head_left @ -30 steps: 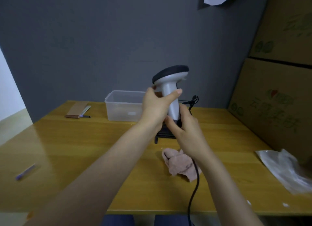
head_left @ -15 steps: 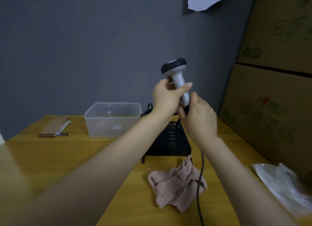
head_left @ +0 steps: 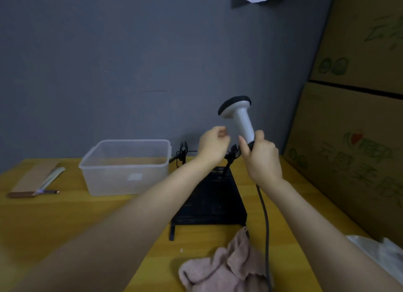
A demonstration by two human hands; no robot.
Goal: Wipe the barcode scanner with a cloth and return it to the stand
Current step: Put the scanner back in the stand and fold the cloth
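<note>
The grey barcode scanner (head_left: 239, 115) with a black head is held upright in the air above the black stand (head_left: 211, 200). My right hand (head_left: 260, 158) grips the bottom of its handle, and its dark cable (head_left: 265, 222) hangs down from there. My left hand (head_left: 213, 145) is just left of the scanner, apart from it, with its fingers loosely curled and nothing in it. The pink cloth (head_left: 226, 267) lies crumpled on the wooden table (head_left: 65, 222) in front of the stand, and the cable crosses its right side.
A clear plastic box (head_left: 126, 165) stands left of the stand. A brown strip with a pen and a pale blade-like tool (head_left: 37, 180) lies at the far left. Stacked cardboard boxes (head_left: 353, 121) wall off the right side. A crinkled plastic bag (head_left: 383, 254) lies at the right.
My left hand has let go of the scanner handle and moved slightly left. The scanner stays lifted off the stand, held by my right hand alone, and my view has shifted.
</note>
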